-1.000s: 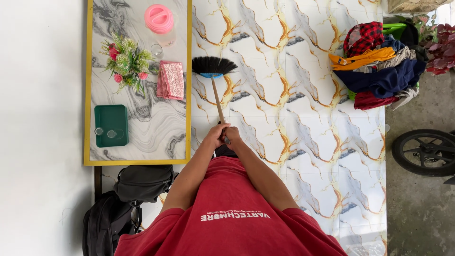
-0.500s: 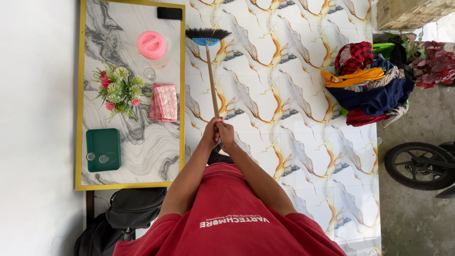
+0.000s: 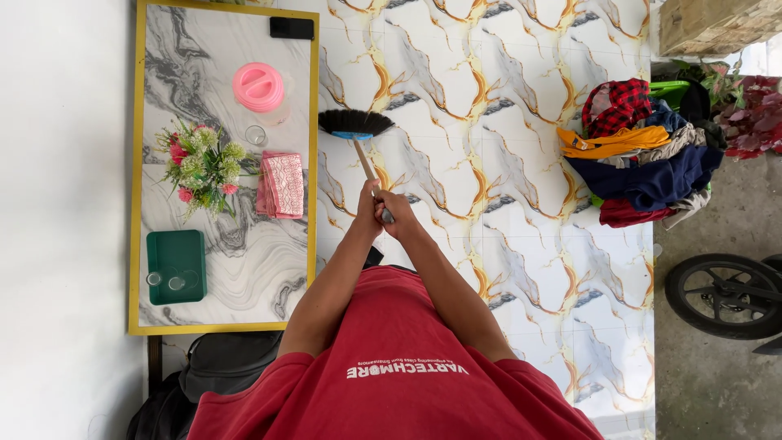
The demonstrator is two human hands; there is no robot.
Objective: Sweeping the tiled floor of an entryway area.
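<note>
Both hands, left [image 3: 366,213] and right [image 3: 395,216], clenched on broom [image 3: 356,124] handle; bristles on tiled floor [image 3: 505,163], just beside surface [image 3: 236,244].

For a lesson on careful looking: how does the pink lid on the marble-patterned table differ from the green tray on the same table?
The pink lid is round, the green tray rectangular. The lid sits near the table's far end by a dark flat slab; the tray lies at the near end. Two small glasses stand on the tray, while nothing rests on the lid. Both sit on the gold-edged table, beyond both hands, which grip the broom.
</note>
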